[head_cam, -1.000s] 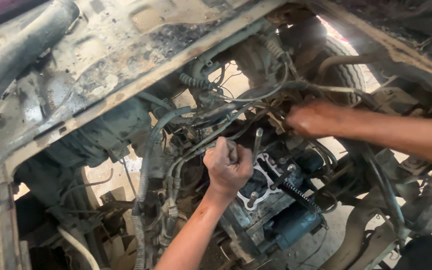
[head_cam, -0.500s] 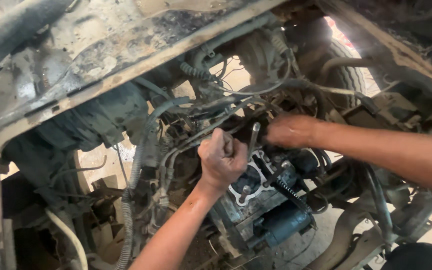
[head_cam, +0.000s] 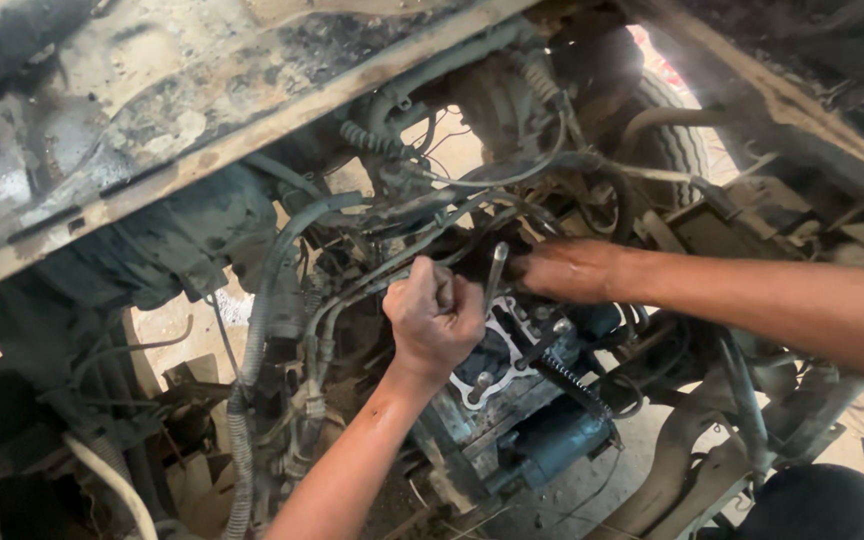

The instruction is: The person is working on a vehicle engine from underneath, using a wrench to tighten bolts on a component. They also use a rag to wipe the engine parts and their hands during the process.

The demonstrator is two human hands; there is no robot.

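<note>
We are looking down into a grimy engine bay, under a rusted frame rail [head_cam: 252, 120] that runs diagonally from the near left up to the far right. Our left hand [head_cam: 434, 318] comes up from the near edge in the middle of the view, its fingers [head_cam: 442, 292] clenched into a fist around something slim; we cannot tell whether that is the handle end of the metal tool [head_cam: 495, 272] that stands upright just to the right of the fist, or a separate piece. Our right hand [head_cam: 567, 270] reaches in from the right, its forearm crossing the view, and its fingers are tucked into the tangle of hoses and wires beside the top of the tool, so we cannot tell whether they are grasping anything.

The tool stands above a pale gasket face [head_cam: 497, 360] on the engine block, where a bolt [head_cam: 560, 327] sticks up just right of the fist. A coiled spring [head_cam: 572, 385] slants down to the right from there, toward a blue cylindrical part [head_cam: 552, 445] lower down. A corrugated grey hose [head_cam: 242, 440] hangs down at the left, and a tyre [head_cam: 677, 140] shows in the far right gap, lit by daylight.
</note>
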